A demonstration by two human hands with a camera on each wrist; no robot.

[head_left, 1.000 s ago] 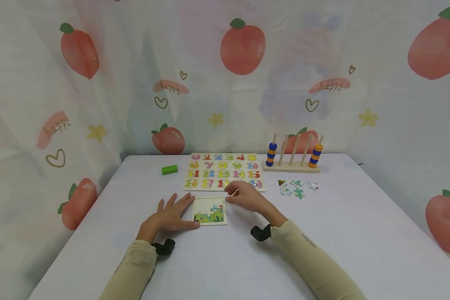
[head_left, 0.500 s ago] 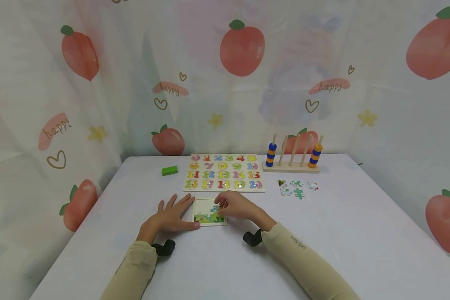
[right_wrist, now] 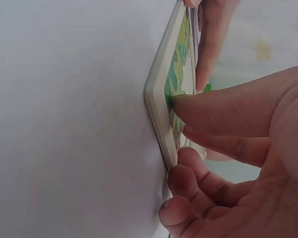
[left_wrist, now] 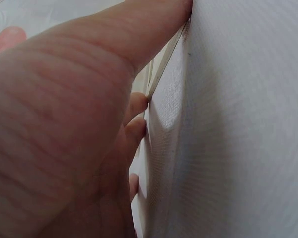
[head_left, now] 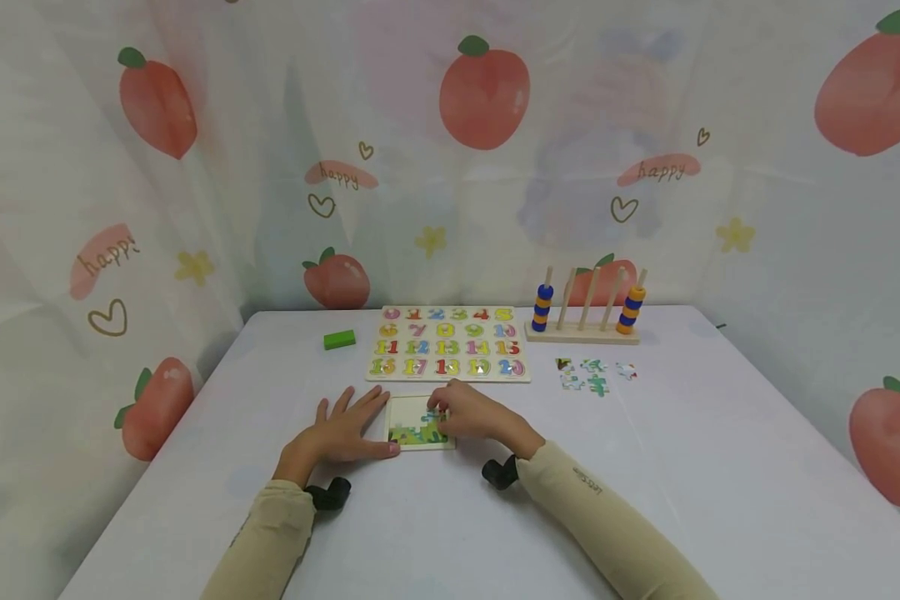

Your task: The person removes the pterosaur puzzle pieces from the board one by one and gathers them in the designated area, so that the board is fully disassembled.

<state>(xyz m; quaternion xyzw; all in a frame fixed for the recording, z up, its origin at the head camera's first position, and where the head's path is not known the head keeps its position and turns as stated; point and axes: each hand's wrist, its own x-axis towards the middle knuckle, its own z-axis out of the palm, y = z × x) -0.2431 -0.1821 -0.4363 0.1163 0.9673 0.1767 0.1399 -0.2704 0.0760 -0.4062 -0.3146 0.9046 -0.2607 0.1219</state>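
A small jigsaw puzzle tray [head_left: 416,448] lies flat on the table, with green pieces fitted along its lower part. My left hand [head_left: 345,429] rests at its left side, fingers spread, the thumb at the lower left corner and the index fingertip at the upper left corner. Over the tray's right side is my right hand [head_left: 476,414]. In the right wrist view its thumb [right_wrist: 188,104] touches the green jigsaw pieces [right_wrist: 173,91] and the index fingertip lies just beyond. Other fingers bend at the tray's edge. I cannot tell whether thumb and index pinch a piece.
Behind the tray lies a wooden number board [head_left: 448,342]. A green block [head_left: 339,339] is at its left; a peg abacus [head_left: 581,336] with blue and orange beads stands back right. Several loose jigsaw pieces [head_left: 597,384] lie in front of the abacus.
My right hand has moved left and slightly down, from the tray's upper right corner onto its right-hand pieces, then stayed almost still. The left hand keeps its place.
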